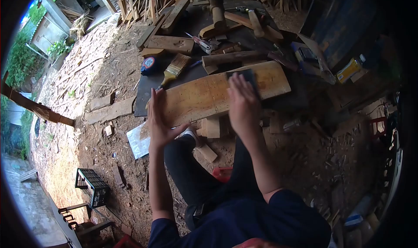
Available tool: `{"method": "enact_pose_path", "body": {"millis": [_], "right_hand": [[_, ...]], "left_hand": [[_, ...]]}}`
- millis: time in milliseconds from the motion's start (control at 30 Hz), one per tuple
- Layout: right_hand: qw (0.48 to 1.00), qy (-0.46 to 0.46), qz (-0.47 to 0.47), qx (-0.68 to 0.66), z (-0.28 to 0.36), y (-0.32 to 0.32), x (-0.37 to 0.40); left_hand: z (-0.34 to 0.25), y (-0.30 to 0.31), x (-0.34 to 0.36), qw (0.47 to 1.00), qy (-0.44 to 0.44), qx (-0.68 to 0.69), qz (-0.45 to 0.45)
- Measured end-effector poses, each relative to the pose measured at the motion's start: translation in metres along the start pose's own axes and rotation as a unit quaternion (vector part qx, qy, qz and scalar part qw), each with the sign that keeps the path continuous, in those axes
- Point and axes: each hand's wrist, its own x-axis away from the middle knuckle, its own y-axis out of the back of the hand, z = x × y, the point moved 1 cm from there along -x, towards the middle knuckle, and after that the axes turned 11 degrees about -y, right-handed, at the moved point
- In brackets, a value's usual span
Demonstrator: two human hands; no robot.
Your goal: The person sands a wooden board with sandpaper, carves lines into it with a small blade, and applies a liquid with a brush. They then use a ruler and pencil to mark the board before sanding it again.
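Note:
A long, slightly curved wooden board lies across the front of the dark workbench, its surface yellowish with dark specks. Against the board's left end rests my left hand, open, fingers stretched up and thumb spread out to the right. My right hand is on the right half of the board, a little blurred, its fingers pressed over a dark flat sheet that looks like sandpaper. Just behind the board lie a wide paintbrush with a yellow handle and a round blue tape measure.
Wood pieces, a screwdriver and a mallet crowd the bench. A yellow bottle stands at the right. Wood blocks sit below the board. A black crate stands on the chip-strewn ground.

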Motion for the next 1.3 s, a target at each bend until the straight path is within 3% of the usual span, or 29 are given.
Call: {"method": "enact_pose_path", "body": {"millis": [67, 133, 233, 333, 400, 467, 567, 633, 733, 800, 900, 1000, 1100, 1167, 1233, 1300], "right_hand": [[0.989, 0.082, 0.079, -0.093, 0.057, -0.020, 0.028], [0.982, 0.145, 0.082, -0.086, 0.084, -0.029, 0.050], [0.986, 0.097, 0.090, -0.102, 0.038, -0.010, 0.031], [1.000, 0.001, 0.009, -0.029, -0.041, 0.036, -0.008], [0.999, -0.036, -0.028, 0.018, -0.053, 0.044, -0.015], [0.995, -0.038, -0.058, 0.067, -0.035, 0.027, -0.012], [0.992, 0.080, 0.050, -0.082, 0.044, -0.025, 0.022], [0.980, 0.152, 0.092, -0.094, 0.093, -0.042, 0.052], [0.974, 0.125, 0.104, -0.158, 0.073, -0.032, 0.046], [0.990, 0.093, 0.072, -0.078, 0.017, 0.002, 0.014], [0.999, -0.043, -0.019, 0.014, -0.056, 0.045, -0.022], [0.995, -0.017, -0.054, 0.086, -0.034, 0.020, -0.016], [0.995, 0.070, 0.036, -0.054, 0.055, -0.035, 0.016], [0.981, 0.160, 0.066, -0.083, 0.107, -0.071, 0.048], [0.973, 0.171, 0.090, -0.129, 0.112, -0.068, 0.049], [0.975, 0.120, 0.118, -0.148, 0.079, -0.056, 0.029]], "left_hand": [[0.002, -0.004, 0.002, 0.999, 0.012, 0.030, -0.005], [0.002, -0.008, 0.006, 0.997, 0.035, 0.068, -0.020], [0.008, -0.008, 0.007, 0.997, 0.017, 0.074, -0.008], [0.005, -0.001, 0.003, 0.999, 0.014, 0.024, 0.026], [0.001, -0.001, 0.004, 0.999, 0.011, 0.007, 0.029], [-0.002, -0.002, 0.004, 1.000, 0.007, 0.011, 0.016], [0.003, -0.009, 0.004, 0.997, 0.020, 0.068, -0.010], [0.004, -0.011, 0.008, 0.993, 0.041, 0.105, -0.023], [0.005, -0.009, 0.006, 0.994, 0.041, 0.100, -0.020], [0.000, -0.003, 0.003, 0.999, 0.012, 0.050, 0.002], [-0.003, -0.002, 0.001, 1.000, 0.008, 0.025, -0.001], [-0.003, -0.002, 0.001, 1.000, 0.008, 0.012, -0.003], [0.003, -0.005, 0.004, 0.998, 0.018, 0.054, 0.006], [0.010, -0.008, 0.007, 0.994, 0.080, 0.072, -0.007], [0.011, -0.006, 0.007, 0.994, 0.083, 0.075, -0.007], [0.008, -0.002, 0.008, 0.997, 0.026, 0.065, 0.009]]}}
